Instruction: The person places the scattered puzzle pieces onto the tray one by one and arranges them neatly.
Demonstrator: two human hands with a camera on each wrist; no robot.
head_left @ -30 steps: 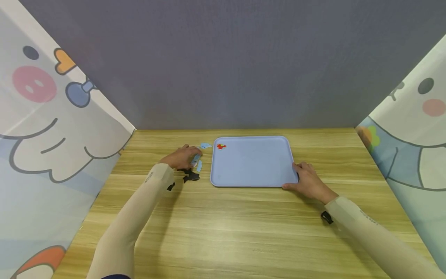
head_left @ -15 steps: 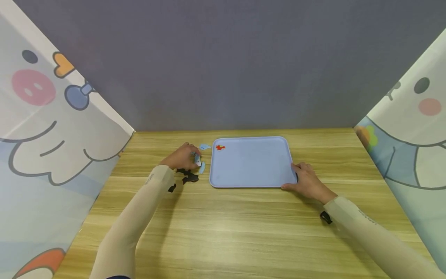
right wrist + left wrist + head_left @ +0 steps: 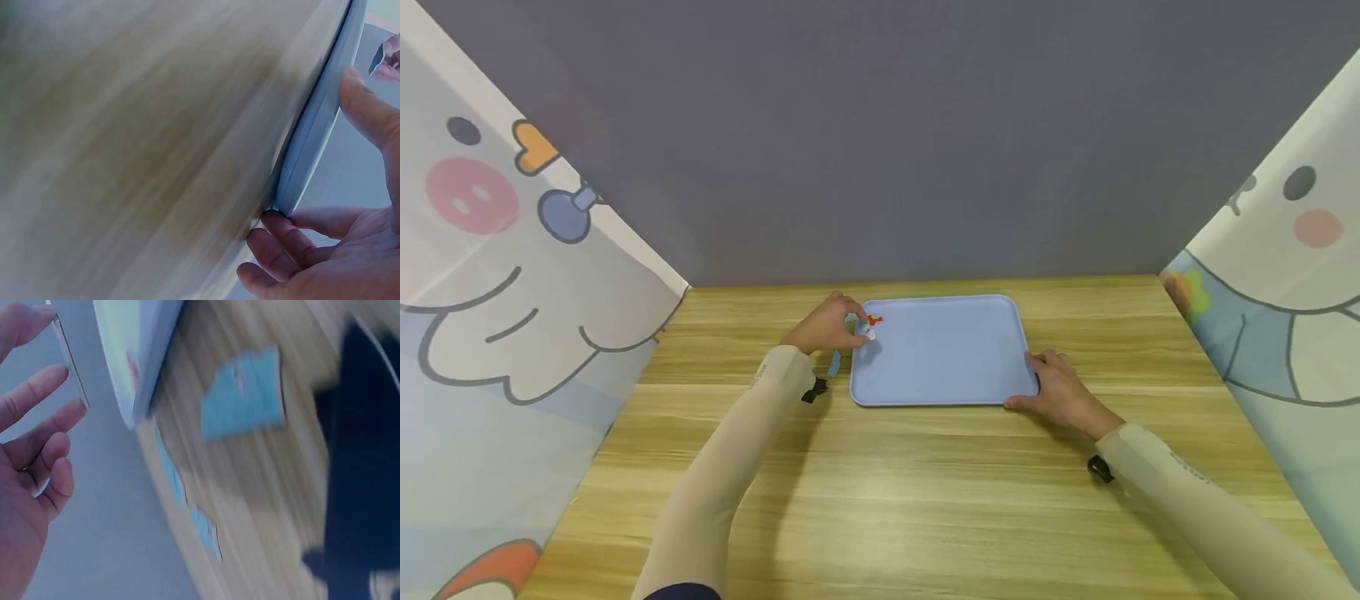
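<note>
My left hand (image 3: 829,325) is over the left rim of a pale blue tray (image 3: 940,358), pinching a thin, flat blue-and-white puzzle piece (image 3: 867,330) between thumb and fingertips. The left wrist view shows this piece (image 3: 70,359) edge-on. Close beside it on the tray lies a small red piece (image 3: 875,319). At the tray's front right corner, my right hand (image 3: 1056,392) grips the rim, with the thumb on the front edge and fingers along the side. Left of the tray, a light blue piece (image 3: 247,394) lies on the table with two smaller-looking ones.
A black shape (image 3: 814,390) lies left of the tray, partly behind the left sleeve. Another small black item (image 3: 1101,469) is beside the right sleeve. A grey wall stands behind the wooden table (image 3: 925,500), and printed panels flank both sides.
My left hand has carried the blue-and-white puzzle piece up and rightward from the table to over the tray's left rim. The right hand keeps its place at the corner.
</note>
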